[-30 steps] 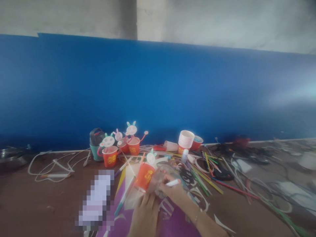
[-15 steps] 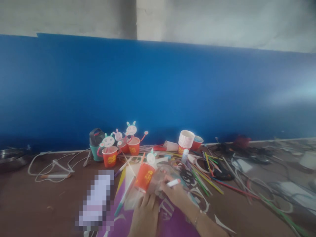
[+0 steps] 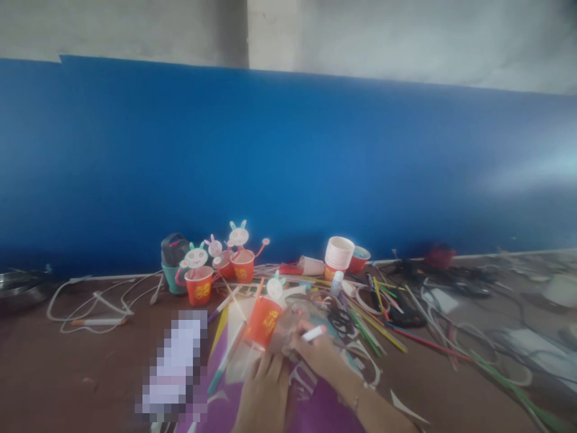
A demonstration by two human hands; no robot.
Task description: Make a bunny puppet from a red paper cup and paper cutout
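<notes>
My right hand (image 3: pixel 319 356) is closed around a white marker (image 3: pixel 314 333) with a reddish end, its tip hidden by the fingers and pointing down at the work surface. My left hand (image 3: pixel 264 388) lies flat, fingers stretched forward, near the base of a tilted orange paper cup (image 3: pixel 262 323) with yellow print. A white paper rabbit head (image 3: pixel 274 288) with green ears shows just above that cup's rim. Under both hands is a purple sheet (image 3: pixel 333 412) with paper scraps on it. Whatever the marker tip touches is too blurred to make out.
Decorated cups with rabbit figures (image 3: pixel 199 287) stand at the back left. A stack of paper cups (image 3: pixel 339 255) and a glue stick (image 3: pixel 336 284) stand at the back right. Coloured pipe cleaners (image 3: pixel 387 337) and cables spread rightward. A blurred-out object (image 3: pixel 174 364) lies at left.
The whole view has shifted very slightly. Both hands keep nearly the same place, and the marker stays in my right hand.
</notes>
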